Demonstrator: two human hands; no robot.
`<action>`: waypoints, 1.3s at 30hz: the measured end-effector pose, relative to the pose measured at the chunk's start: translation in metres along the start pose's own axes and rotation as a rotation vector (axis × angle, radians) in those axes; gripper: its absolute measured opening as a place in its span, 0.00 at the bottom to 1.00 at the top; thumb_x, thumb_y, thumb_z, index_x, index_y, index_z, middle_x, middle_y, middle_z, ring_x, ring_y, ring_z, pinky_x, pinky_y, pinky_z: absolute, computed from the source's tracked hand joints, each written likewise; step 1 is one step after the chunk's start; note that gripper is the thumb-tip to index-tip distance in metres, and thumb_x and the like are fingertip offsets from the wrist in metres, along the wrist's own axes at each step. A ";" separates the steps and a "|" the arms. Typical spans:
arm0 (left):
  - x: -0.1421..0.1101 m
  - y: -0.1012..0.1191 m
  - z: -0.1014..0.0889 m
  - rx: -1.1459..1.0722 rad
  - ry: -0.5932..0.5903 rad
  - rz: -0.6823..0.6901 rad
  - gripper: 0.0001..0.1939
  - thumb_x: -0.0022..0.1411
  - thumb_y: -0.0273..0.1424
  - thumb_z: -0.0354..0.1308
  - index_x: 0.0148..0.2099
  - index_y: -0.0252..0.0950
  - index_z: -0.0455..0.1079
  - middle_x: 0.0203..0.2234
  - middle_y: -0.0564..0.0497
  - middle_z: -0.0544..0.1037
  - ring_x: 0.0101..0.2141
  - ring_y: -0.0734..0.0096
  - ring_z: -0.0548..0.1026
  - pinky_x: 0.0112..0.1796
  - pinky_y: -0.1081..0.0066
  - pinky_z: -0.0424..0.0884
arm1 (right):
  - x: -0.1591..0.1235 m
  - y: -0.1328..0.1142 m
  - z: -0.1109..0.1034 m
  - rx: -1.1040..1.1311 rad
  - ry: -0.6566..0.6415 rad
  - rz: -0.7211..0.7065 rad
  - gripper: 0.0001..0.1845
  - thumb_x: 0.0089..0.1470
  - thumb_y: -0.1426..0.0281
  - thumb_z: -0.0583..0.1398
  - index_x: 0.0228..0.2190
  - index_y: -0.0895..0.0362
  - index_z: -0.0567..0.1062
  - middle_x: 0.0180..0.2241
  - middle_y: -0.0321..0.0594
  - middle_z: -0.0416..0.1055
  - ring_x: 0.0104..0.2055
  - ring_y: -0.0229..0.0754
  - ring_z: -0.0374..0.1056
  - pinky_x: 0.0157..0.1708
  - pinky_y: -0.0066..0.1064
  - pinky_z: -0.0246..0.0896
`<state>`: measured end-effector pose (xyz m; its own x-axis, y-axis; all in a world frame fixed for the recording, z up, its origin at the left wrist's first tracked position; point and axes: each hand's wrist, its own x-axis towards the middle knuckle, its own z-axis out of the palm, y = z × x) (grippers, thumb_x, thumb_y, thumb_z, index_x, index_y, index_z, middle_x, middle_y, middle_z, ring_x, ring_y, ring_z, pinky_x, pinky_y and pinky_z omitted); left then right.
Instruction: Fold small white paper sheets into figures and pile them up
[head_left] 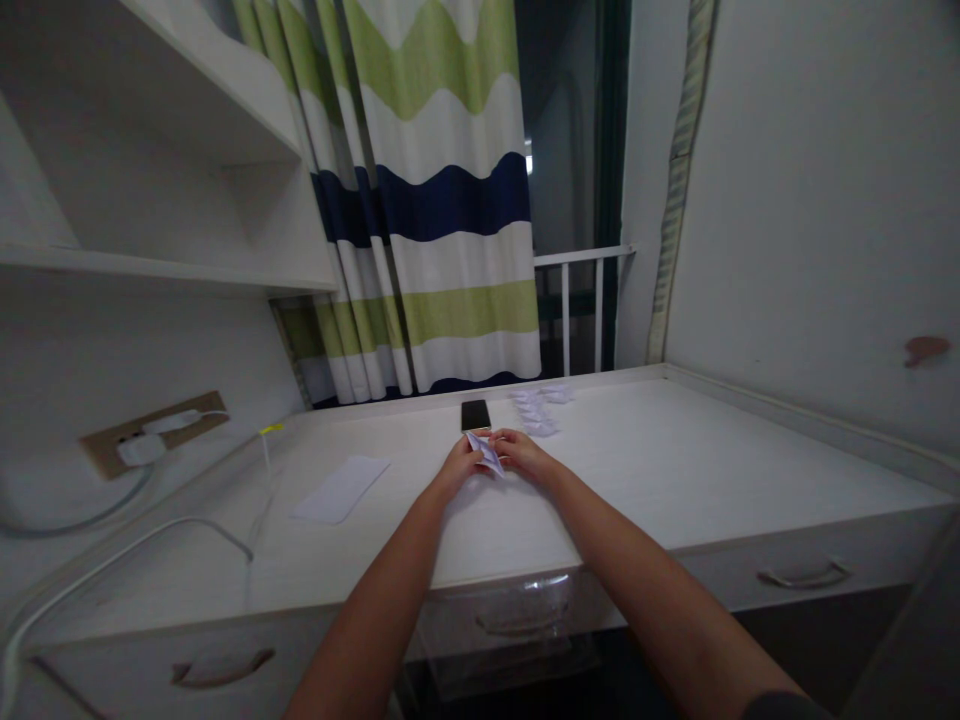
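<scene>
Between my two hands is a small folded piece of white paper point(487, 455), held just above the desk. My left hand point(459, 465) grips its left side, fingers closed on it. On the other side my right hand point(523, 455) pinches the paper's upper right edge. Just beyond the hands lies a dark phone-like rectangle point(475, 415). Several small folded white paper pieces point(534, 412) are lined up behind my right hand. To the left, flat white sheets of paper point(341, 489) rest on the desk.
The white desk point(720, 450) has drawers along its front, with handles point(806, 577). A striped curtain point(457, 200) and white railing point(581, 300) stand behind it. At left, a plugged-in charger point(142, 447) and a white cable point(172, 525) lie below an overhanging shelf point(165, 270).
</scene>
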<state>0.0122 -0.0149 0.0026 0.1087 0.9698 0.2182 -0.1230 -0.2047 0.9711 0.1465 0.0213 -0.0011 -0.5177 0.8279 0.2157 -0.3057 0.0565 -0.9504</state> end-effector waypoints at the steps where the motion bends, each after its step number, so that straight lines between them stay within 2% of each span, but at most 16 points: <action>1: 0.000 0.000 0.000 0.001 0.003 0.000 0.19 0.42 0.24 0.56 0.41 0.33 0.64 0.29 0.49 0.72 0.27 0.71 0.71 0.28 0.70 0.68 | 0.000 0.000 0.000 0.000 0.003 0.002 0.14 0.31 0.64 0.65 0.22 0.58 0.69 0.23 0.34 0.66 0.26 0.35 0.62 0.28 0.29 0.57; 7: -0.003 0.006 0.004 -0.047 -0.021 -0.017 0.22 0.40 0.24 0.58 0.42 0.32 0.64 0.30 0.47 0.72 0.28 0.69 0.71 0.29 0.68 0.68 | -0.002 -0.004 0.000 -0.010 -0.002 0.008 0.12 0.33 0.66 0.64 0.22 0.58 0.70 0.22 0.34 0.67 0.25 0.34 0.62 0.27 0.27 0.55; 13: -0.003 0.005 0.003 -0.054 0.024 -0.014 0.22 0.40 0.24 0.58 0.42 0.33 0.64 0.27 0.50 0.72 0.26 0.72 0.71 0.26 0.72 0.66 | -0.004 -0.005 0.000 -0.010 -0.015 0.056 0.11 0.32 0.67 0.64 0.22 0.58 0.70 0.21 0.34 0.67 0.24 0.33 0.62 0.25 0.26 0.53; 17: 0.001 0.000 0.001 -0.060 0.000 -0.009 0.20 0.39 0.23 0.57 0.40 0.33 0.65 0.28 0.49 0.73 0.26 0.72 0.71 0.26 0.72 0.66 | -0.001 0.001 -0.002 0.037 -0.030 0.070 0.12 0.32 0.68 0.64 0.23 0.58 0.70 0.22 0.34 0.67 0.24 0.33 0.62 0.26 0.26 0.55; 22: 0.003 -0.002 0.001 -0.065 0.031 -0.007 0.21 0.37 0.19 0.54 0.39 0.33 0.65 0.28 0.50 0.72 0.27 0.72 0.70 0.28 0.71 0.66 | 0.001 0.001 -0.001 0.091 -0.018 0.084 0.13 0.32 0.69 0.65 0.24 0.58 0.70 0.23 0.34 0.68 0.26 0.34 0.63 0.28 0.27 0.57; 26: 0.001 -0.001 0.002 -0.087 -0.009 -0.007 0.22 0.37 0.20 0.54 0.40 0.34 0.64 0.30 0.49 0.72 0.29 0.71 0.70 0.29 0.71 0.67 | -0.001 -0.003 -0.001 0.094 -0.012 0.085 0.12 0.32 0.68 0.65 0.23 0.58 0.70 0.23 0.35 0.68 0.26 0.34 0.64 0.29 0.28 0.58; 33: 0.003 -0.002 0.001 -0.065 0.005 -0.003 0.23 0.37 0.19 0.52 0.40 0.34 0.65 0.31 0.49 0.72 0.29 0.71 0.70 0.28 0.72 0.66 | 0.000 -0.002 -0.002 0.080 -0.034 0.101 0.11 0.35 0.68 0.64 0.25 0.58 0.71 0.23 0.35 0.69 0.23 0.32 0.63 0.26 0.26 0.57; 39: 0.000 0.002 0.003 -0.051 0.005 -0.003 0.22 0.38 0.20 0.52 0.40 0.34 0.65 0.30 0.49 0.72 0.29 0.70 0.70 0.28 0.71 0.67 | -0.002 -0.007 0.003 0.109 -0.012 0.065 0.11 0.32 0.68 0.65 0.22 0.59 0.70 0.26 0.36 0.69 0.27 0.34 0.64 0.28 0.27 0.58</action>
<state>0.0151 -0.0157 0.0046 0.1038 0.9712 0.2143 -0.1731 -0.1946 0.9655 0.1473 0.0179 0.0055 -0.5482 0.8214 0.1575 -0.3556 -0.0584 -0.9328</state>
